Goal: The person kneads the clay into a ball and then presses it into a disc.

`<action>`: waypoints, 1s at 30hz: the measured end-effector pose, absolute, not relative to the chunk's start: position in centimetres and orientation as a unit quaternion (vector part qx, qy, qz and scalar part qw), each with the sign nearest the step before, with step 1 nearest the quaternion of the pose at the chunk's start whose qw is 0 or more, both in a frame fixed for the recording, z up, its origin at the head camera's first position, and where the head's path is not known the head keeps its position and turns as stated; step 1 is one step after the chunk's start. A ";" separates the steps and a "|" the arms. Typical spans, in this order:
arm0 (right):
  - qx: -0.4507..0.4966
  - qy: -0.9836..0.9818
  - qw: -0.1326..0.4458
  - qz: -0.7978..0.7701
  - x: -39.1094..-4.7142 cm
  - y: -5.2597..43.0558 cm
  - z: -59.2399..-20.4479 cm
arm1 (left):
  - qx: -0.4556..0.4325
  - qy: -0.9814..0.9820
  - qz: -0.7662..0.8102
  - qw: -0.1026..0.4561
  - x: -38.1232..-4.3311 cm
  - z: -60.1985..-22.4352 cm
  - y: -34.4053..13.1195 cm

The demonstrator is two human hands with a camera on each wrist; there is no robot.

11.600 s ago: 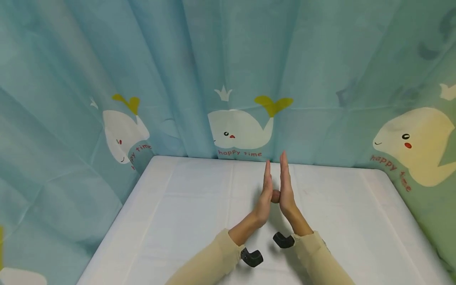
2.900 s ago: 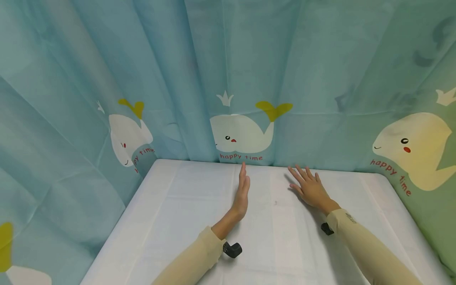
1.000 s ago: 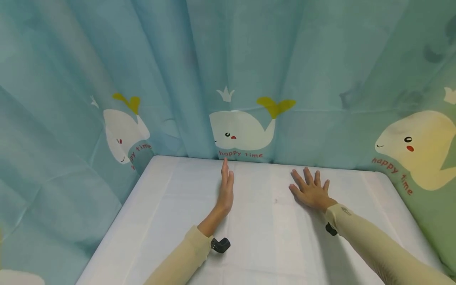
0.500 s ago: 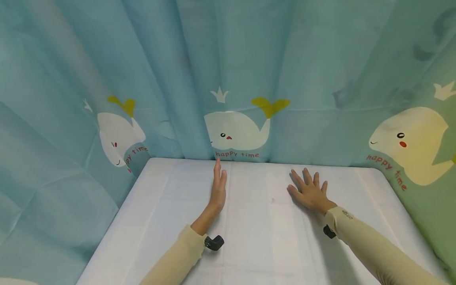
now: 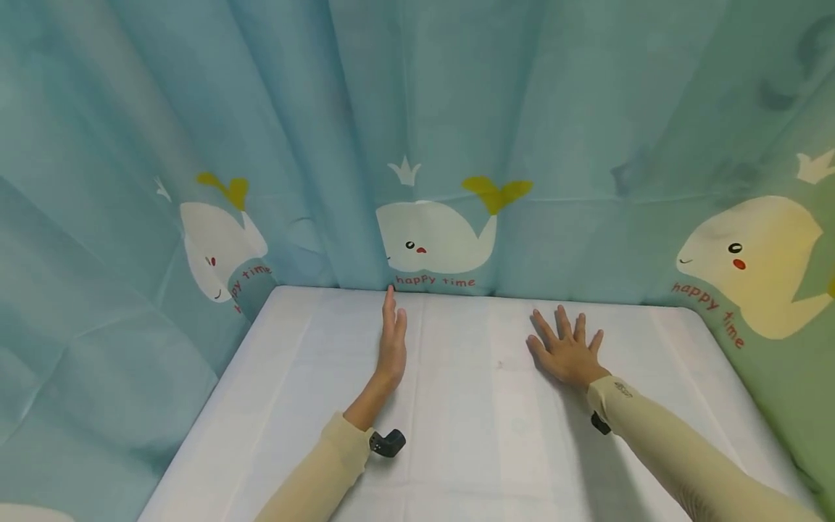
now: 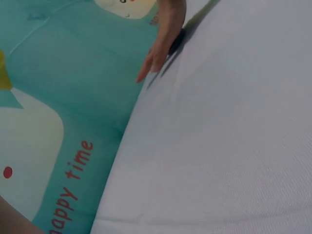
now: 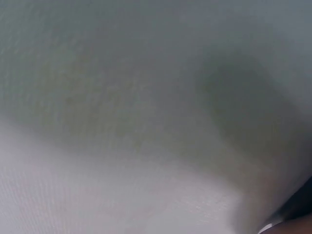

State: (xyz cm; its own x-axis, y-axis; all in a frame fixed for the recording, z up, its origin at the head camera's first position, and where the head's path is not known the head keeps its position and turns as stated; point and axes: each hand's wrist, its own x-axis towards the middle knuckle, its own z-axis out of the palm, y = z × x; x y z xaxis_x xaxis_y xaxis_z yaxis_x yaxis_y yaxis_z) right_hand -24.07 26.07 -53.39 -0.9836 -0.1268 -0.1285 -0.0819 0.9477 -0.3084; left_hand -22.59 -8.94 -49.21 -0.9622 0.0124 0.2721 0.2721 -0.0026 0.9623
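Observation:
In the head view my left hand [image 5: 392, 348] stands edge-on over the white-covered table [image 5: 457, 435], fingers straight and pointing at the back edge, nothing in its grasp. A bit of that hand [image 6: 14, 222] also enters the left wrist view's lower left corner. Farther right, my right hand [image 5: 566, 355] lies palm down with fingers spread, low over the cloth; what is beneath its palm is hidden. The left wrist view catches the right hand [image 6: 168, 39] from the side, fingertips close to the back edge. Mostly blurred, shadowed cloth [image 7: 122, 185] fills the right wrist view.
A blue-green curtain [image 5: 443, 109] with printed whales hangs right behind the table and along both sides. Between the hands the cloth carries a small faint mark [image 5: 500, 365]. Black wrist cameras stick out below the left cuff [image 5: 388, 443] and right cuff [image 5: 601, 423].
Long before, both palms held a small brown ball between them; now they are apart and the ball is out of sight. Lately my left hand has drifted left, while the right hand stays nearly still.

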 end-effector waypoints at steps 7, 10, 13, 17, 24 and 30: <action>-0.050 0.985 0.079 -0.145 -23.8 25.9 -53.2 | -0.097 -0.693 -0.708 0.090 -22.1 -49.2 -8.9; -0.049 0.986 0.076 -0.143 -23.8 26.0 -53.0 | -0.099 -0.692 -0.709 0.092 -22.2 -49.1 -8.5; -0.047 0.986 0.076 -0.141 -23.5 26.1 -52.9 | -0.102 -0.698 -0.703 0.087 -22.0 -49.1 -8.3; -0.044 0.984 0.089 -0.145 -23.3 26.1 -53.0 | -0.112 -0.723 -0.677 0.082 -22.1 -49.2 -8.5; -0.050 0.971 0.085 -0.217 -23.8 26.5 -52.5 | -0.123 -0.787 -0.600 0.074 -23.4 -48.9 -9.6; -0.070 0.972 0.022 -0.221 -23.7 28.5 -51.0 | -0.130 -0.819 -0.556 0.056 -24.2 -48.9 -10.6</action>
